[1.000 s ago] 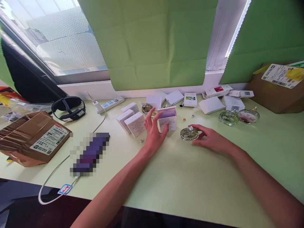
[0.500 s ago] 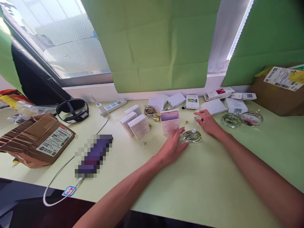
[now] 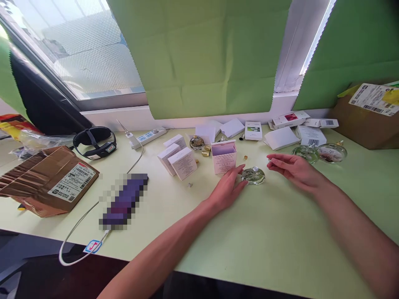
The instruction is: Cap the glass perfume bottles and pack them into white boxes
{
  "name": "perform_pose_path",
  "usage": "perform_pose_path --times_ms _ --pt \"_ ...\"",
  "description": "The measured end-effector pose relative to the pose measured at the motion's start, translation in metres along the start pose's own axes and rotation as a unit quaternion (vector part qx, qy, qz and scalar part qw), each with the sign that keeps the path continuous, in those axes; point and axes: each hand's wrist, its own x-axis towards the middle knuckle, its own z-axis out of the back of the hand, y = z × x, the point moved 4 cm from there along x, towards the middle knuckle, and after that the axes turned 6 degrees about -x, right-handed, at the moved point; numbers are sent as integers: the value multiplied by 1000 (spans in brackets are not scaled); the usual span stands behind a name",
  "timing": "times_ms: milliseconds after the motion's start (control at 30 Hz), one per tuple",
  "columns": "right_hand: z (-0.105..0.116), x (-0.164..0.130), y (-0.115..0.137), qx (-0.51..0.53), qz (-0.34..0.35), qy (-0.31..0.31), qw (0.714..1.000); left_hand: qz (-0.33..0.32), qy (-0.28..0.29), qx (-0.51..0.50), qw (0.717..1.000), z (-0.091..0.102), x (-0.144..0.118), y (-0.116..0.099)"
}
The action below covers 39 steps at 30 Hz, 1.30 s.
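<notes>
A flat round glass bottle (image 3: 254, 176) with a small silver neck lies on the pale green table (image 3: 249, 241). My left hand (image 3: 229, 189) cups its left side, thumb behind and fingers in front. My right hand (image 3: 293, 169) hovers just right of the bottle and pinches a small silver cap (image 3: 269, 160) at its fingertips. An open pink box (image 3: 223, 157) stands right behind my left hand. A tiny gold piece (image 3: 245, 158) lies between the box and the bottle.
Small white boxes (image 3: 177, 158) stand left of the pink box, more (image 3: 282, 137) along the wall. Two round glass bottles (image 3: 321, 153) lie at the right. Cardboard boxes sit far left (image 3: 46, 180) and far right (image 3: 364, 120). A power strip (image 3: 148, 136) and white cable (image 3: 77, 224) lie left.
My left hand left the pink box and went right to the bottle. My right hand let go of the bottle, reached back to the small cap and lifted away with it.
</notes>
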Motion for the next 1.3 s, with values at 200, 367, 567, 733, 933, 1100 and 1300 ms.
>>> perform_pose_path --times_ms 200,367,567,733,933,1100,1300 --pt "-3 -21 4 143 -78 42 986 -13 5 8 1000 2 -1 -1" --pt "-9 -22 11 148 -56 70 985 -17 14 7 1000 4 -5 0" --pt "-11 -27 17 153 -57 68 984 -6 28 5 1000 5 -6 0" --pt "-12 -26 17 132 -68 38 988 -4 27 5 1000 6 -6 -2" --pt "-14 -25 17 120 -57 33 991 5 33 3 999 6 -6 -4" --pt "-16 -26 28 135 -2 18 991 7 40 -4 999 7 -5 -6" --pt "-13 -24 27 135 -7 -19 991 20 57 -19 998 6 -6 -8"
